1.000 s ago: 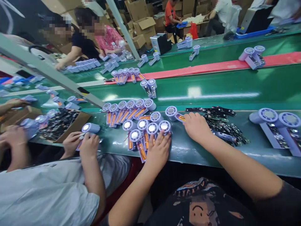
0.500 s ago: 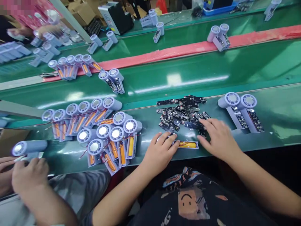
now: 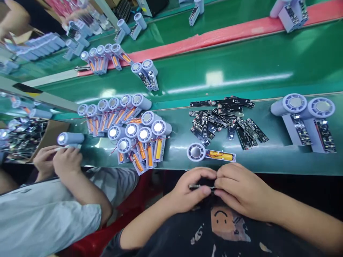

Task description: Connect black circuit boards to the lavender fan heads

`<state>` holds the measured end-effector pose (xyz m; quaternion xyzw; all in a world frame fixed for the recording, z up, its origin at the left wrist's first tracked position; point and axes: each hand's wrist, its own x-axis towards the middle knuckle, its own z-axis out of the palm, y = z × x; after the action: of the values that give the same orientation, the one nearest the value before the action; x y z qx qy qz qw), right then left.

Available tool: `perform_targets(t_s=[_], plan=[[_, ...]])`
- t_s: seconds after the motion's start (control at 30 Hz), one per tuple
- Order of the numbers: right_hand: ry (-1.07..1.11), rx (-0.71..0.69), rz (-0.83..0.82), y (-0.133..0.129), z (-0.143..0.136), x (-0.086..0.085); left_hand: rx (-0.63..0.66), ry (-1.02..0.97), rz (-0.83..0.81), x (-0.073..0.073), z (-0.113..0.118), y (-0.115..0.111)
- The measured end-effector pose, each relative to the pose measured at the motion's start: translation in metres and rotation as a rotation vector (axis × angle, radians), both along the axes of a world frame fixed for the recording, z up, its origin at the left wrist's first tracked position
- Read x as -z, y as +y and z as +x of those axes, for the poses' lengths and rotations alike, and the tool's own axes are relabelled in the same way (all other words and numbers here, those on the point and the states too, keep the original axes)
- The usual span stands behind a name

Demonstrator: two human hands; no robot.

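My left hand (image 3: 191, 189) and my right hand (image 3: 241, 187) meet in front of my shirt, just off the bench edge. Between their fingertips is a thin dark circuit board (image 3: 194, 186), seen nearly edge-on and mostly covered. Just beyond them a lilac handheld fan (image 3: 196, 152) lies on the bench, its handle open with a yellow battery (image 3: 221, 155) and red wires inside. A loose pile of black circuit boards (image 3: 218, 117) spreads behind that fan.
Several lilac fans with batteries (image 3: 144, 134) crowd the bench to the left. Two fans with boards fitted (image 3: 294, 102) lie at right. A co-worker's hands (image 3: 64, 159) work beside another fan (image 3: 71, 138) at far left. A green conveyor (image 3: 182, 76) with a red strip (image 3: 214, 37) runs behind.
My hands have drawn back from the pile and the open fan, toward my body, and now hold a circuit board together. The view has shifted, with the bench appearing higher.
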<state>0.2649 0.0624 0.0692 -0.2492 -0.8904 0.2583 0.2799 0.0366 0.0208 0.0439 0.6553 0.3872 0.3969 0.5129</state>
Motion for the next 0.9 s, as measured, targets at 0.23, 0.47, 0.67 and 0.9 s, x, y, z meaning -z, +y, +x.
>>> perform_targets(t_s=[0.23, 0.47, 0.67, 0.9], plan=[[-0.252, 0.171, 0.038, 0.038, 0.008, 0.041, -0.142, -0.143, -0.12, 0.001, 0.004, -0.004], [-0.071, 0.285, -0.445, 0.035, -0.017, 0.043, -0.13, 1.111, 0.546, -0.005, 0.033, 0.018], [0.252, 0.299, -1.27, 0.038, -0.02, 0.052, -0.305, 1.12, 0.575, 0.012, 0.027, 0.016], [0.409, 0.248, -1.397, 0.043, -0.029, 0.053, -0.312, 1.017, 0.647, 0.02, 0.023, 0.017]])
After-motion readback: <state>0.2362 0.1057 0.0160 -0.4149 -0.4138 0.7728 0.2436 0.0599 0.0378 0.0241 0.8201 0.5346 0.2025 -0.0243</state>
